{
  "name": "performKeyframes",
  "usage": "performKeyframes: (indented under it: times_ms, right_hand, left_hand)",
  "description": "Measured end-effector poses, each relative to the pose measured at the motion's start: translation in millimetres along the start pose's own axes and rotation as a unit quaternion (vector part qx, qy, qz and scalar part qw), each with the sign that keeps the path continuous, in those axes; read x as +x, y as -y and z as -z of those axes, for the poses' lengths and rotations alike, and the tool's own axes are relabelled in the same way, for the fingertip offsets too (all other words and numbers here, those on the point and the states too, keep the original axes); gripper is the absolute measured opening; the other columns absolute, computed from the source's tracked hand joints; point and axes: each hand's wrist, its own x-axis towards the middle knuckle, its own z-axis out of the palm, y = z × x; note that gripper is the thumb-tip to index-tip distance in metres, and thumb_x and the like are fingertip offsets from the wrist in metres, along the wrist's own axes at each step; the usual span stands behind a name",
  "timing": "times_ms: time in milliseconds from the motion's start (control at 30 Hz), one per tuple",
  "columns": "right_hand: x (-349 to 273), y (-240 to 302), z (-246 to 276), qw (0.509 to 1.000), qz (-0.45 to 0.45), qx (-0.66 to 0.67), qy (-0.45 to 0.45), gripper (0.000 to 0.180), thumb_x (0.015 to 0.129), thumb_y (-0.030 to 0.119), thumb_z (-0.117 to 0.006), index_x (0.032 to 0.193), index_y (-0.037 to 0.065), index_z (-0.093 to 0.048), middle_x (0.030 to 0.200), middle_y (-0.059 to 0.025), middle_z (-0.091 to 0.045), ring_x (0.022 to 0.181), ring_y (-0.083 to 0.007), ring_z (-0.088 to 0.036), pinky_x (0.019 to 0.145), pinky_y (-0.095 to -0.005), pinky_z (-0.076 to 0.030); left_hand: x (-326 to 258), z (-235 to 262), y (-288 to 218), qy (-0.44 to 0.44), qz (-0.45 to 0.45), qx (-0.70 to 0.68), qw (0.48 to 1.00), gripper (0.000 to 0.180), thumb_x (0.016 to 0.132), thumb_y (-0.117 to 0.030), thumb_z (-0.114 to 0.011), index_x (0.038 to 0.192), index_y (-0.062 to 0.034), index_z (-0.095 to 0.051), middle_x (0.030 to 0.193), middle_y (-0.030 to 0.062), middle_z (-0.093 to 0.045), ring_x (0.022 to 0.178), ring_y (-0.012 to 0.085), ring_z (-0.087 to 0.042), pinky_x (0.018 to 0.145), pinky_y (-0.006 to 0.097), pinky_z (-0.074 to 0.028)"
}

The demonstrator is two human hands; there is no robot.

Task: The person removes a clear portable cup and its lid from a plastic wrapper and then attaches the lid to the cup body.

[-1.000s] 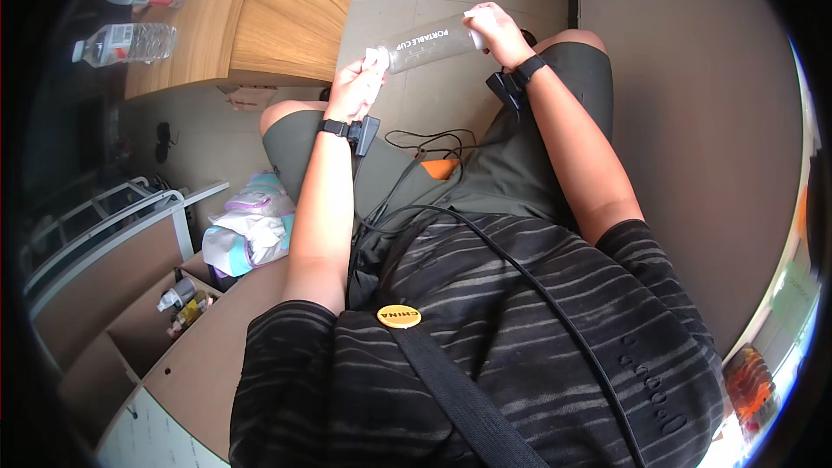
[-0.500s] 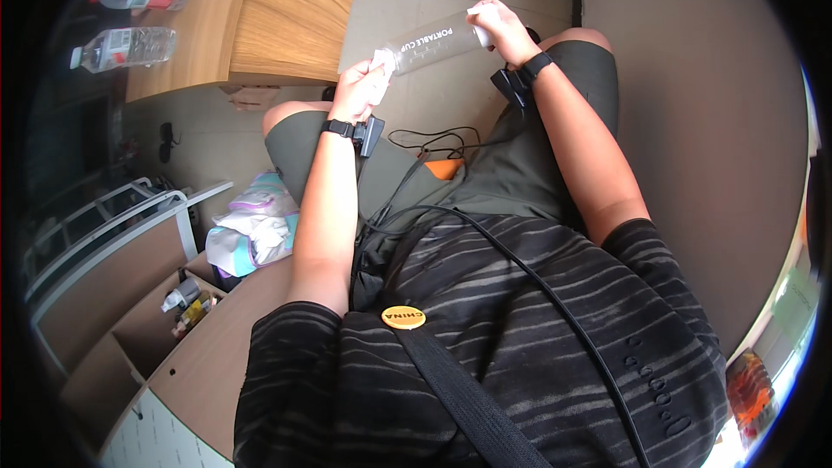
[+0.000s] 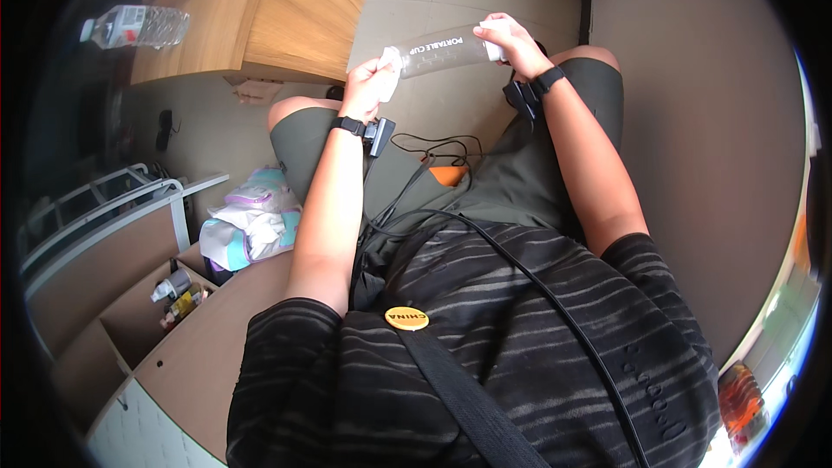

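Note:
A clear, tube-shaped portable cup (image 3: 446,54) with pale printing is held lengthwise between my hands, above my knees. Closed around the white part at its right end is my right hand (image 3: 516,42). At the opposite end, my left hand (image 3: 368,87) pinches a white tissue (image 3: 389,76) against the cup. The tissue hides that end, so whether it has an opening or a lid does not show. Black straps with small dark devices sit on both wrists.
A wooden cabinet (image 3: 308,13) stands front left, with two clear plastic bottles (image 3: 139,26) near it. A black cable (image 3: 529,269) crosses my shirt and lap. Left of me are a white and teal package (image 3: 251,225) and a compartment with small bottles (image 3: 178,295). A plain wall (image 3: 693,121) rises at right.
My right hand and its end of the cup have shifted slightly right and down; the cup lies a little more level. The whole view has also shifted slightly. Both hands keep their hold.

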Motion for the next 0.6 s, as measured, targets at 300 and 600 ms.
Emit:
performKeyframes:
  times_ms: [300, 600]
  right_hand:
    - [4.8, -6.5, 7.9, 0.990, -0.101, 0.061, -0.078, 0.043, 0.091, 0.054, -0.069, 0.105, 0.013, -0.067, 0.085, 0.0018, -0.061, 0.071, -0.0098, -0.056, 0.058, -0.0253, -0.043]
    - [3.2, 2.4, 10.4, 0.975, -0.164, 0.146, 0.047, 0.039, 0.095, 0.053, -0.064, 0.095, 0.014, -0.064, 0.073, 0.0011, -0.059, 0.053, -0.0110, -0.048, 0.050, -0.0254, -0.038]
  left_hand:
    - [-11.1, -5.4, -6.9, 0.065, -0.018, -0.078, 0.995, 0.018, 0.103, -0.015, -0.062, 0.111, -0.0006, -0.070, 0.096, 0.0046, -0.070, 0.086, 0.0142, -0.067, 0.084, 0.030, -0.055]
    - [-7.1, -1.3, -1.7, 0.043, -0.034, -0.127, 0.990, 0.016, 0.104, -0.009, -0.059, 0.110, 0.0010, -0.069, 0.097, 0.0060, -0.069, 0.085, 0.0159, -0.065, 0.084, 0.031, -0.055]
